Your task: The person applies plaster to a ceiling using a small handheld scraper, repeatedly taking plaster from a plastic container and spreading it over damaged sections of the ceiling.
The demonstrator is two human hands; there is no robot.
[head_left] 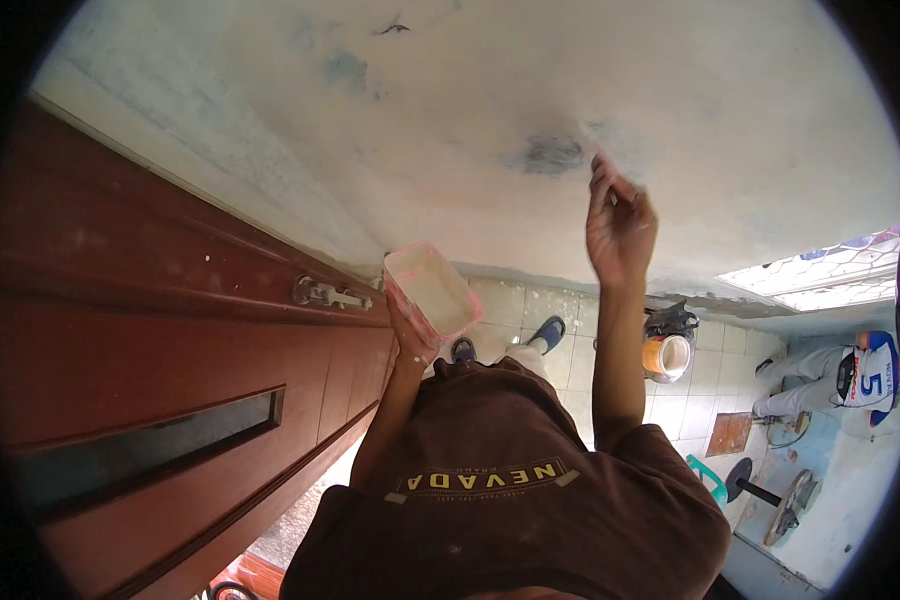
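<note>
My left hand [413, 335] is wrapped round the side of a pink-edged, clear plastic tub [432, 290] with pale paste in it. My right hand [622, 220] is raised to the cream wall [450, 180], its fingers bent and pressed together. Their tips meet the wall beside a dark grey patch [553, 154]. Whatever they hold, if anything, is too small and blurred to name. Other dark marks and a bluish stain [345, 68] show higher up on the wall.
A reddish-brown door [170, 300] with a metal latch [330, 294] stands close on my left. On the tiled floor [695, 390] are an orange-and-white bucket [667, 357] and a black bag [673, 320]. Another person [840, 375] is at far right, near a stand fan [770, 495].
</note>
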